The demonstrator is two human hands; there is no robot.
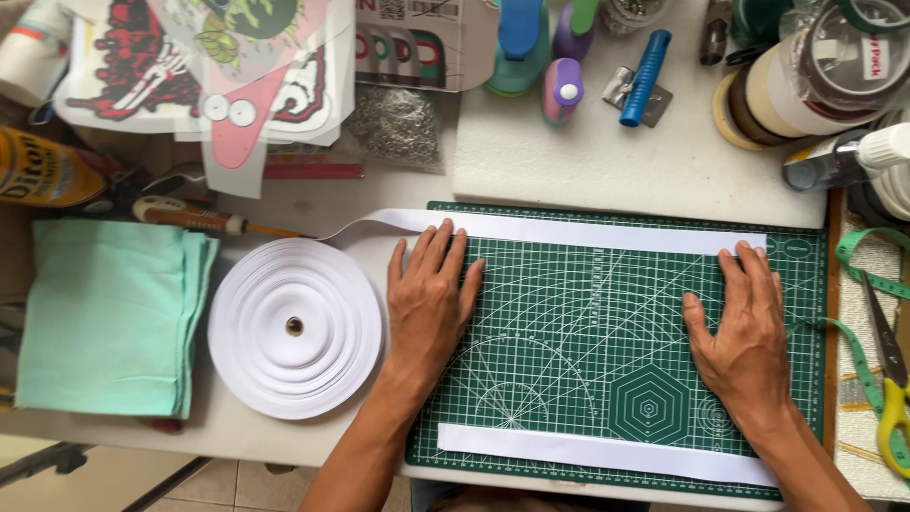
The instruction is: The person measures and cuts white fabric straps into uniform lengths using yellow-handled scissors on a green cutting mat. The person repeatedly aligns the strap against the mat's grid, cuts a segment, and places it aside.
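A white strip [569, 230] lies flat along the far edge of a green cutting mat [607, 351], running off its left end to a flat white roll [295, 327] beside the mat. The left hand [428, 299], palm down with fingers together and extended, presses its fingertips on the strip near the mat's left corner. The right hand [744, 332], likewise flat, touches the strip's right end with its fingertips. A second, cut white strip [607, 455] lies along the near edge of the mat. Folded pale-green cloths [104, 318] lie left of the roll; a green tape measure [858, 313] and yellow-handled scissors [891, 379] lie at right.
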